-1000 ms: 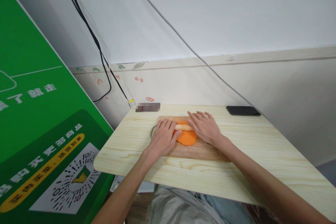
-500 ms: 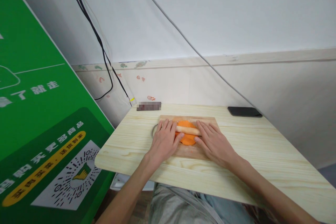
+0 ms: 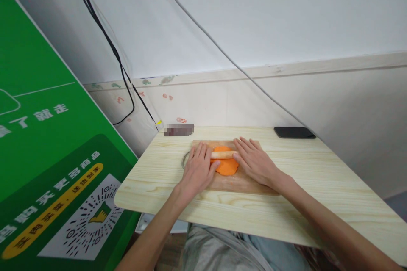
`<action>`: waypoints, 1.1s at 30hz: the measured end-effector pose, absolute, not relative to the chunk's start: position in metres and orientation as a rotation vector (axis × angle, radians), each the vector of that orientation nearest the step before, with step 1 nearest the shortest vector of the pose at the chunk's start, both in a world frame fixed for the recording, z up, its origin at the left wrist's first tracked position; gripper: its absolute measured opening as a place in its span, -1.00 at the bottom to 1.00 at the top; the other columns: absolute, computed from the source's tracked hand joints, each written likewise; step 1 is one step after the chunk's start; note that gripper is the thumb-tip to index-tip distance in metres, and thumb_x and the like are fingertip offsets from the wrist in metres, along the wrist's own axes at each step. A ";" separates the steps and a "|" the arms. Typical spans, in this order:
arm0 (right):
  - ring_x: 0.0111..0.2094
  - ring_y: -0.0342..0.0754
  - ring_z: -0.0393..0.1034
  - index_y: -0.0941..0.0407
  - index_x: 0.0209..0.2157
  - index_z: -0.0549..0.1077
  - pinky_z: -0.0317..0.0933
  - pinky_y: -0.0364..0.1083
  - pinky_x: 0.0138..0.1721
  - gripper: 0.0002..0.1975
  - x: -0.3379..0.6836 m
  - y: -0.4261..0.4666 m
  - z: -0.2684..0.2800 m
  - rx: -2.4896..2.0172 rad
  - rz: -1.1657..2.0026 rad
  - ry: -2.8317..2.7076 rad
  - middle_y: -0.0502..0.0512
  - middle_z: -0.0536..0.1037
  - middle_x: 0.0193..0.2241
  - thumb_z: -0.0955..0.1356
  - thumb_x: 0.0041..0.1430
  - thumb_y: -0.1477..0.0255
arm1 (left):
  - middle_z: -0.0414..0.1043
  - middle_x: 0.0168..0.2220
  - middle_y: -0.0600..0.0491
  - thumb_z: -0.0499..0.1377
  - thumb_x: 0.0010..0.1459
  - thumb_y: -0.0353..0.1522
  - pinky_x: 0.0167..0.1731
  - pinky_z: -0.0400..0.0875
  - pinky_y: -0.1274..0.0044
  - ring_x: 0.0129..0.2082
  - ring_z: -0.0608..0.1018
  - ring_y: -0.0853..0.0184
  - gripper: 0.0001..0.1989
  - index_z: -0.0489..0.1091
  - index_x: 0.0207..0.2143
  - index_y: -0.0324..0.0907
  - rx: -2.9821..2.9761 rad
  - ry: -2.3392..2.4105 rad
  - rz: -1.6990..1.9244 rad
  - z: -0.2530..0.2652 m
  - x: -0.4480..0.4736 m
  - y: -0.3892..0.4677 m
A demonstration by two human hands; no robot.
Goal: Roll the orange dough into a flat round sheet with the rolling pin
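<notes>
A wooden rolling pin point(image 3: 221, 155) lies across a flattened round of orange dough point(image 3: 228, 168) on a wooden cutting board point(image 3: 225, 185). My left hand point(image 3: 198, 167) rests over the pin's left end, fingers stretched forward and thumb on the near side by the dough. Over the right end lies my right hand point(image 3: 254, 159), its fingers straight and pointing away from me, the thumb against the pin. Both palms face down, and the pin's ends are hidden beneath them. The dough shows on both sides of the pin.
The board sits on a pale wood-grain table point(image 3: 152, 178). A metal ring point(image 3: 184, 160) shows at its left edge. A black phone point(image 3: 294, 132) lies at the back right, a blurred dark object point(image 3: 179, 130) at the back left. A green sign point(image 3: 47, 135) stands left; cables point(image 3: 108, 36) hang along the wall.
My right hand has shifted slightly forward and left along the pin, its thumb now on the pin. The left hand stays almost in place. The view has tilted a little.
</notes>
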State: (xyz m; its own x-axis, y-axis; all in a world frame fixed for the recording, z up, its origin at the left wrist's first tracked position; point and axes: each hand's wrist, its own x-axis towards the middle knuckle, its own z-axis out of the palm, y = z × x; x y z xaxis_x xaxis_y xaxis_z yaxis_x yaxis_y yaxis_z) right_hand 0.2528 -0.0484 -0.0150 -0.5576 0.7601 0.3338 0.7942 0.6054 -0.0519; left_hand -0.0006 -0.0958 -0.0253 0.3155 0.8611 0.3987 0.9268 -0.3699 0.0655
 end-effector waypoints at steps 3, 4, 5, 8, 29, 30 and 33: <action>0.46 0.19 0.17 0.21 0.47 0.25 0.03 0.25 0.45 -0.26 0.247 -0.032 -0.011 -1.296 -0.169 -2.507 0.31 0.40 0.39 -0.07 0.57 0.11 | 0.30 0.42 -0.25 -0.14 0.56 -0.14 0.46 0.11 0.03 0.51 0.22 -0.02 -0.48 0.32 0.30 -0.24 -2.425 -1.630 -0.546 -0.024 -0.004 -0.081; 0.45 0.20 0.19 0.23 0.45 0.28 0.04 0.23 0.45 -0.26 0.246 -0.027 -0.010 -1.304 -0.179 -2.510 0.31 0.42 0.38 -0.07 0.57 0.12 | 0.30 0.42 -0.24 -0.16 0.56 -0.15 0.46 0.11 0.04 0.51 0.22 -0.01 -0.48 0.32 0.31 -0.24 -2.432 -1.632 -0.534 -0.023 -0.005 -0.077; 0.44 0.20 0.20 0.25 0.43 0.31 0.05 0.21 0.44 -0.26 0.244 -0.023 -0.009 -1.312 -0.187 -2.516 0.31 0.43 0.37 -0.07 0.57 0.14 | 0.30 0.43 -0.24 -0.18 0.57 -0.15 0.45 0.12 0.05 0.51 0.22 0.00 -0.47 0.32 0.31 -0.24 -2.438 -1.635 -0.520 -0.023 -0.006 -0.072; 0.42 0.22 0.24 0.28 0.41 0.34 0.08 0.18 0.42 -0.28 0.240 -0.012 -0.005 -1.354 -0.192 -2.532 0.30 0.47 0.34 -0.06 0.57 0.17 | 0.33 0.41 -0.22 -0.22 0.57 -0.14 0.44 0.14 0.06 0.49 0.26 0.00 -0.44 0.33 0.32 -0.24 -2.470 -1.641 -0.482 -0.022 -0.009 -0.057; 0.20 0.17 0.42 0.06 0.31 0.40 0.28 0.11 0.16 -0.52 0.230 0.029 0.008 -1.442 -0.321 -2.725 0.27 0.54 0.26 0.06 0.58 0.38 | 0.61 0.06 -0.20 -0.13 0.58 -0.28 0.36 0.27 0.12 0.26 0.51 0.12 -0.57 0.52 0.07 -0.18 -2.517 -1.568 -0.475 -0.022 -0.015 0.011; 0.21 0.17 0.42 0.05 0.32 0.40 0.28 0.11 0.16 -0.52 0.230 0.029 0.008 -1.445 -0.317 -2.726 0.26 0.54 0.26 0.07 0.58 0.37 | 0.61 0.04 -0.19 -0.12 0.58 -0.29 0.36 0.28 0.14 0.23 0.53 0.13 -0.58 0.52 0.05 -0.18 -2.520 -1.560 -0.467 -0.022 -0.015 0.012; 0.21 0.19 0.41 0.05 0.32 0.40 0.28 0.12 0.15 -0.51 0.229 0.028 0.009 -1.457 -0.300 -2.718 0.28 0.53 0.26 0.06 0.58 0.36 | 0.62 0.02 -0.17 -0.10 0.57 -0.31 0.37 0.27 0.17 0.21 0.55 0.16 -0.61 0.51 0.06 -0.20 -2.519 -1.527 -0.435 -0.023 -0.017 0.012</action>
State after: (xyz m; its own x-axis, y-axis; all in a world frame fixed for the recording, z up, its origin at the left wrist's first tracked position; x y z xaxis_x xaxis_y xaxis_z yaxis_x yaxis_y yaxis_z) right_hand 0.2292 0.0283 0.0088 -0.5569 0.8206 0.1285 0.8289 0.5391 0.1494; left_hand -0.0168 0.0125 -0.0229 0.4353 0.8379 0.3292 0.8857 -0.4642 0.0104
